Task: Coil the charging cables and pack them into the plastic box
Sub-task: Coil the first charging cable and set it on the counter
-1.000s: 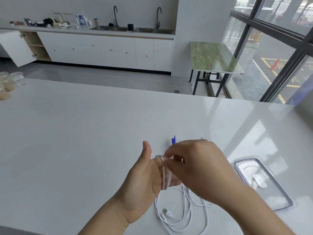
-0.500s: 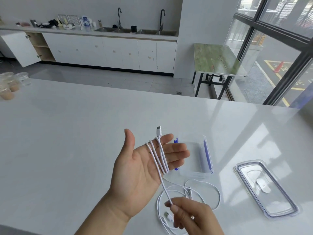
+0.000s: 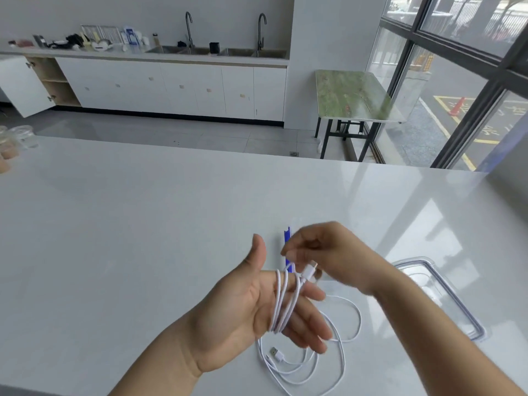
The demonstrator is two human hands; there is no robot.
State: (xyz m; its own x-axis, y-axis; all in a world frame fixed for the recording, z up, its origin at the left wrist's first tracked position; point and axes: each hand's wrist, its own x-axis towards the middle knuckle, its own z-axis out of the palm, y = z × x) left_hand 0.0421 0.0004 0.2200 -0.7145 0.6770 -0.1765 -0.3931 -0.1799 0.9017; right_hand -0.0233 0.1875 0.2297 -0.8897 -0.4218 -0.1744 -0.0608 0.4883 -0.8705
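White cable (image 3: 281, 307) looped round left hand (image 3: 245, 307), grip relaxed, fingers (image 3: 308, 324) straight; right hand (image 3: 328, 252) grip pinches the cable; slack on table (image 3: 143, 224).

Right hand (image 3: 334, 254) carried the cable (image 3: 281, 304) up again.

White charging cable (image 3: 281, 304) wound several turns round left hand (image 3: 243, 307), remainder looped loose on table (image 3: 143, 252); plastic box (image 3: 287, 237) mostly hidden.
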